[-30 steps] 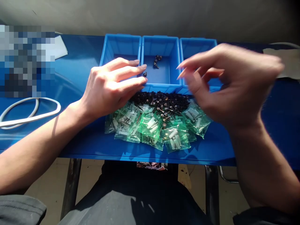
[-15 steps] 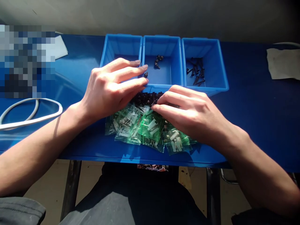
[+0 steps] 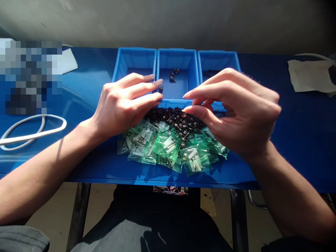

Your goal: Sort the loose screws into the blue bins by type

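The right hand (image 3: pixel 236 112) has risen from the pile of black screws (image 3: pixel 181 122), partly hiding the right bin (image 3: pixel 219 57).

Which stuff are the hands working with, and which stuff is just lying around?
Probably part of the work:
- three blue bins
- heap of dark screws, near both hands
- green packets beside it

Seemingly just lying about:
- white cord
- white sheet
- pale sheet

No readable text; only tiny illegible white lettering (image 3: pixel 170 192) on the printed patch (image 3: pixel 162 189) below the blue table (image 3: pixel 97 164)
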A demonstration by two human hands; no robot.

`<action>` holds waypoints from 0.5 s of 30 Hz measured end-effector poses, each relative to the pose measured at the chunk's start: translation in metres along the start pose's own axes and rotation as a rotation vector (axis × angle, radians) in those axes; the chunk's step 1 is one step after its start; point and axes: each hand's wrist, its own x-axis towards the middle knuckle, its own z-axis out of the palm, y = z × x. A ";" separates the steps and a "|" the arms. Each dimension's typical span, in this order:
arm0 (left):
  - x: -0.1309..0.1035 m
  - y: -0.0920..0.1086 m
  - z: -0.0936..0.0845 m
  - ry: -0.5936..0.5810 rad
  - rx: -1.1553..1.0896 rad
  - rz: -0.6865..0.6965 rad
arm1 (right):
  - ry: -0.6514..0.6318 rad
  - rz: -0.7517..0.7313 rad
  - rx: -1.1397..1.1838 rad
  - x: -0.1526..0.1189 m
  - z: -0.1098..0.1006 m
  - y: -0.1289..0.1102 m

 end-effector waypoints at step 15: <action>0.003 0.004 0.001 0.026 0.014 0.009 | -0.012 -0.086 -0.212 0.000 -0.017 0.027</action>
